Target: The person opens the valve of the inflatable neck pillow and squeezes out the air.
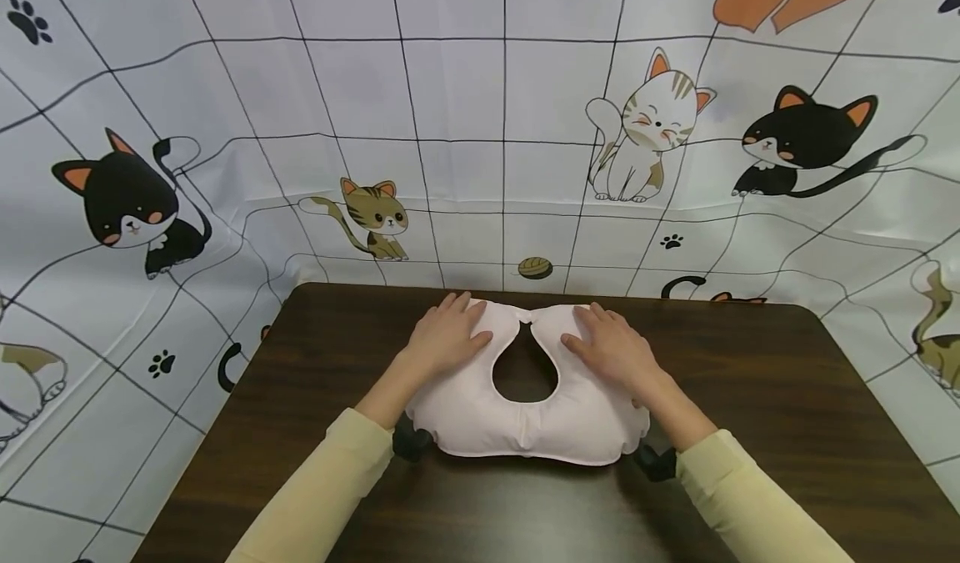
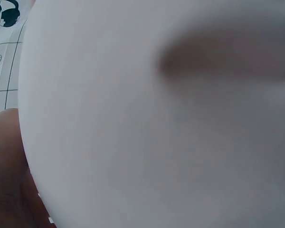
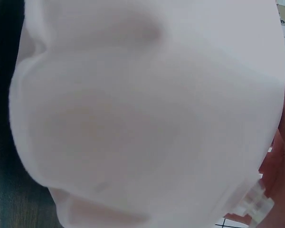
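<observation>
A pale pink inflatable neck pillow (image 1: 525, 429) lies on the dark table, its teardrop opening in the middle and its two ends meeting at the far side. My left hand (image 1: 444, 339) rests on the left lobe, fingers laid forward over it and thumb toward the opening. On the right lobe rests my right hand (image 1: 615, 350) in much the same way. The puffed pillow surface (image 2: 109, 123) fills most of the left wrist view. In the right wrist view, a clear plastic valve (image 3: 254, 206) sticks out at the pillow's edge beside the hand.
The dark wooden table (image 1: 765, 396) reaches out on both sides of the pillow. Behind it hangs a white sheet (image 1: 465, 87) with a black grid and printed cats. Dark devices (image 1: 656, 463) sit under both wrists.
</observation>
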The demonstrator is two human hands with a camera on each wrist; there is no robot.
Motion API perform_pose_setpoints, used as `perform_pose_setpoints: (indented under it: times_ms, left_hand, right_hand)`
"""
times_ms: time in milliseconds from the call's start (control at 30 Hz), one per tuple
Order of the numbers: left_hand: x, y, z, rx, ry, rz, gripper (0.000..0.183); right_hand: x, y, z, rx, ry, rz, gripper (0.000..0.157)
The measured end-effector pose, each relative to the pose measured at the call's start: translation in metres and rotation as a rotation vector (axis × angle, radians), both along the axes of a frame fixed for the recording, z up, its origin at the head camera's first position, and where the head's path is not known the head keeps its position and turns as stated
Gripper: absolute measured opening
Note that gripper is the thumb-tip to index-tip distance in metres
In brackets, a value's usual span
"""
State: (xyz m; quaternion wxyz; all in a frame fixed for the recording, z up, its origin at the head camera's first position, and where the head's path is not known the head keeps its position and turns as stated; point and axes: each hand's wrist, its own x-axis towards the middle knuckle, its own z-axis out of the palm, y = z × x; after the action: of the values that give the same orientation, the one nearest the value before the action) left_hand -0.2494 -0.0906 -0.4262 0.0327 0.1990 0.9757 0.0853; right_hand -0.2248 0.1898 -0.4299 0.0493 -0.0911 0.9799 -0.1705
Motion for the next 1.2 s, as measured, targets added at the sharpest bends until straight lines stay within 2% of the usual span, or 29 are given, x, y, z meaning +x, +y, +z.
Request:
perform_pose_setpoints:
  times_ms: [467, 833, 1200]
  left_hand:
    - [0.007, 0.001, -0.003, 0.004, -0.019, 0.004, 0.058]
    - [0.010, -0.004, -0.001, 0.017, -0.003, 0.018, 0.059]
    - [0.024, -0.016, 0.011, 0.088, 0.058, 0.057, 0.058]
  right_hand:
    - [0.005, -0.002, -0.004, 0.017, 0.007, 0.014, 0.065]
    - [0.010, 0.001, 0.004, 0.028, 0.016, 0.017, 0.066]
    - [0.021, 0.007, 0.014, -0.028, 0.016, -0.024, 0.068]
